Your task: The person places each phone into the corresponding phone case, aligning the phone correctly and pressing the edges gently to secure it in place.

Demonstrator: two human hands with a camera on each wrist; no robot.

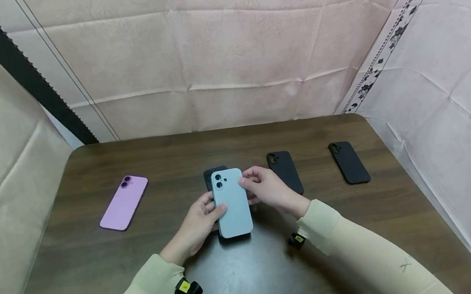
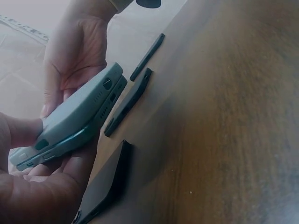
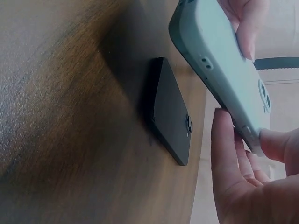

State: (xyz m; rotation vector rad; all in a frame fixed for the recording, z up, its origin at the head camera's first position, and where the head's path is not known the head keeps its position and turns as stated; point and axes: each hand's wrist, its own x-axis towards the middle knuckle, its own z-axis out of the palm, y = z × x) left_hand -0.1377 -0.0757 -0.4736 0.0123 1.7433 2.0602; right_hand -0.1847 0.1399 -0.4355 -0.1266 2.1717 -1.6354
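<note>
Over the middle of the table, my left hand (image 1: 198,222) grips a pale blue phone case (image 1: 232,204) along its left side, thumb on the back. Beneath the case lies a teal phone (image 2: 79,137), seen in the left wrist view with a gap between the two at the port end. At the camera end, my right hand (image 1: 270,190) pinches the upper right edge, its thumb on top and fingers below. A black phone (image 3: 170,116) lies on the table under them, mostly hidden in the head view.
A purple phone (image 1: 124,203) lies at the left of the brown wooden table (image 1: 99,281). To the right lie two black phone-shaped pieces, one nearer (image 1: 285,172) and one farther (image 1: 349,162); whether they are phones or cases I cannot tell. Pale cloth (image 1: 203,59) hangs behind.
</note>
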